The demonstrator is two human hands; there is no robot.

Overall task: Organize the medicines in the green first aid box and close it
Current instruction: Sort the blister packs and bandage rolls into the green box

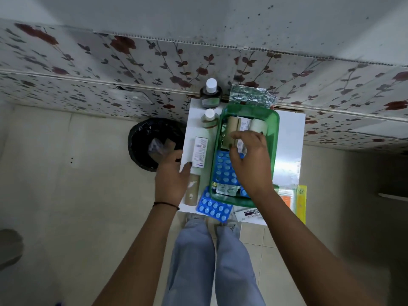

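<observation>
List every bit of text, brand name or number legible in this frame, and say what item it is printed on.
"...INE": the only legible letters, on a dark band of the white packet at the table's near edge; the rest is cut off.
White carton left of the green first aid box: printed lines and a blue brand word, too small to read.
Yellow packet: a round mark, unreadable.
Bottles, blister strips: nothing legible.

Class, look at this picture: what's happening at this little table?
A person stands over a small white table, sorting medicines into an open green box. The right hand reaches into it, fingertips on a brown roll. The left hand rests by a white carton outside. Two bottles and a blue blister pack are not yet packed.
</observation>
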